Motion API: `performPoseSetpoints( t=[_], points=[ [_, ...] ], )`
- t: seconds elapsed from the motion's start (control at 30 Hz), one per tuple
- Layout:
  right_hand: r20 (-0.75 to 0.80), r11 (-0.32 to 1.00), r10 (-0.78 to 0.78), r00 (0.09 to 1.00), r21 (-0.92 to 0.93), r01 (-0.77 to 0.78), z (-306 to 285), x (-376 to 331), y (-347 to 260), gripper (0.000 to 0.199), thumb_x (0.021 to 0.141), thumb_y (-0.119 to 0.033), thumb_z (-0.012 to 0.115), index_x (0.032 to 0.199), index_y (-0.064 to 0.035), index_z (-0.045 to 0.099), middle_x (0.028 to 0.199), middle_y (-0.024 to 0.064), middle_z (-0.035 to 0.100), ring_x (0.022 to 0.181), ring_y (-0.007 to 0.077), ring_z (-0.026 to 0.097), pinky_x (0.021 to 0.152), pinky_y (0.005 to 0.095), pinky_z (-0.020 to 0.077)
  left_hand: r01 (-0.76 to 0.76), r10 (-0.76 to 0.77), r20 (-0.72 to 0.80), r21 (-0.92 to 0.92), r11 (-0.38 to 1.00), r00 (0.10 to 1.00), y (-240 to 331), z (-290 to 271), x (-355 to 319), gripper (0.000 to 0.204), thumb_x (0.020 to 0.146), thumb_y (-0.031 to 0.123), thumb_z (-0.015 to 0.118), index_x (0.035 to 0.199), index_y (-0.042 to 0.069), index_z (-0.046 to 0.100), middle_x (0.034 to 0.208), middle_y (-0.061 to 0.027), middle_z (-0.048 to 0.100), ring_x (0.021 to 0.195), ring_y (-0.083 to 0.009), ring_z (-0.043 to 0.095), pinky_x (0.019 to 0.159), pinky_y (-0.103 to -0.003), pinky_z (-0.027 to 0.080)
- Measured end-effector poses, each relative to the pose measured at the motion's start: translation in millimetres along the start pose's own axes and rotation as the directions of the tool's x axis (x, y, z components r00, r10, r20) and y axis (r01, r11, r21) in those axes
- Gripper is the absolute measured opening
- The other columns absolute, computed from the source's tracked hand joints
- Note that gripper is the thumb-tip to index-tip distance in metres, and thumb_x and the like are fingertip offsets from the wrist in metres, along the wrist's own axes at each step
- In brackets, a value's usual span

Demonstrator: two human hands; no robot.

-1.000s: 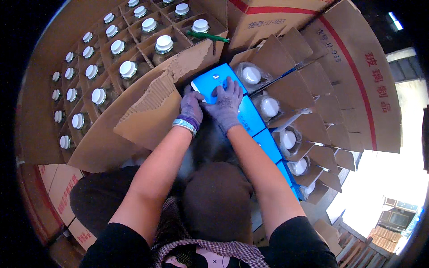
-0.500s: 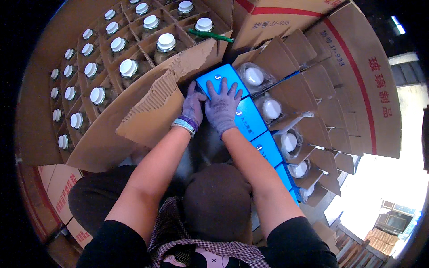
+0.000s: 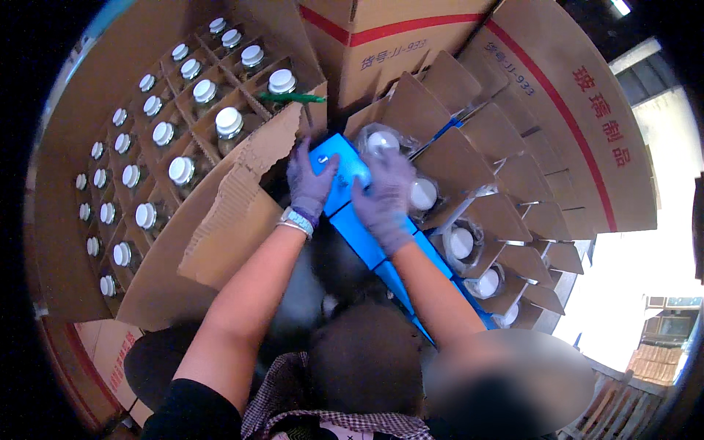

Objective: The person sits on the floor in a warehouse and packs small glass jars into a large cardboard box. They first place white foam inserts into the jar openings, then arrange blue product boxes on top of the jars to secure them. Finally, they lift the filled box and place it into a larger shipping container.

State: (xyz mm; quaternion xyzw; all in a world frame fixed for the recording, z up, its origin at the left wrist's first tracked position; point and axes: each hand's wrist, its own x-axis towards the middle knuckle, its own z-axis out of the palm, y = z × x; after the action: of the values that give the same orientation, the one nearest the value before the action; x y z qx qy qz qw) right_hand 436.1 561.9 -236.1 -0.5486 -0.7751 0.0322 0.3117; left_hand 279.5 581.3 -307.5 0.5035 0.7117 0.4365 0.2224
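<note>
Around a blue box (image 3: 345,166), half-curled left fingers (image 3: 327,174), right fingers (image 3: 392,166) blurred alongside.

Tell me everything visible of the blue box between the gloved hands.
The blue box is rectangular and smooth, seemingly coated cardboard, with a white mark and darker print on top. It looks closed, lying slantwise at the far end of a row of similar boxes. The left hand has its thumb over the top; the blurred right hand is at its right side. Its underside is hidden.
</note>
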Motion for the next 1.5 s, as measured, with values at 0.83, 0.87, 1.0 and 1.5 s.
performPoseSetpoints(
  t=[0.83,0.87,1.0,1.5],
  points=[
    [0.407,0.949,0.133,0.904,-0.314,0.002,-46.5,106.9,44.8,0.029,0.092,-0.037,0.056,0.1,-0.0138,0.071,0.097,0.0111,0.069,0.096,0.0298,0.066,0.086,0.0467,0.0481,-0.068,0.144,0.149,-0.423,0.904,0.978,16.8,76.0,57.6,0.096,0.078,0.004,0.066,0.156,0.002,0.011,0.128,-0.0203,0.061,0.118,-0.0325,0.059,0.103,-0.042,0.047],
    [0.408,0.928,0.08,0.91,-0.364,0.081,-36.5,98.9,47.4,0.031,0.093,-0.04,0.056,0.101,-0.0147,0.071,0.099,0.01,0.07,0.098,0.0287,0.066,0.087,0.0465,0.048,0.237,-0.068,0.262,-0.695,0.679,0.963,24.7,70.0,69.6,0.084,0.08,0.007,0.06,0.155,0.0,0.021,0.13,-0.0208,0.061,0.121,-0.0274,0.057,0.105,-0.035,0.044],
    [0.659,0.933,0.182,0.73,-0.349,0.083,3.6,97.4,47.8,0.035,0.092,-0.042,0.061,0.111,-0.0144,0.07,0.112,0.0114,0.066,0.111,0.0288,0.063,0.091,0.0472,0.0489,0.275,0.016,0.492,-0.512,0.814,0.871,2.7,36.2,97.2,0.071,0.084,0.017,0.054,0.151,-0.001,0.035,0.14,-0.0194,0.054,0.131,-0.0281,0.049,0.111,-0.034,0.036],
    [0.494,0.915,0.198,0.847,-0.404,0.021,39.5,85.2,53.6,0.056,0.086,-0.023,0.066,0.138,-0.0252,0.049,0.128,0.0178,0.055,0.115,0.0368,0.06,0.085,0.0449,0.0555,-0.082,0.096,0.191,-0.079,0.993,0.977,8.7,63.9,83.0,0.06,0.084,0.001,0.063,0.142,0.007,0.047,0.118,-0.015,0.067,0.105,-0.0239,0.064,0.093,-0.034,0.051]
  ],
)
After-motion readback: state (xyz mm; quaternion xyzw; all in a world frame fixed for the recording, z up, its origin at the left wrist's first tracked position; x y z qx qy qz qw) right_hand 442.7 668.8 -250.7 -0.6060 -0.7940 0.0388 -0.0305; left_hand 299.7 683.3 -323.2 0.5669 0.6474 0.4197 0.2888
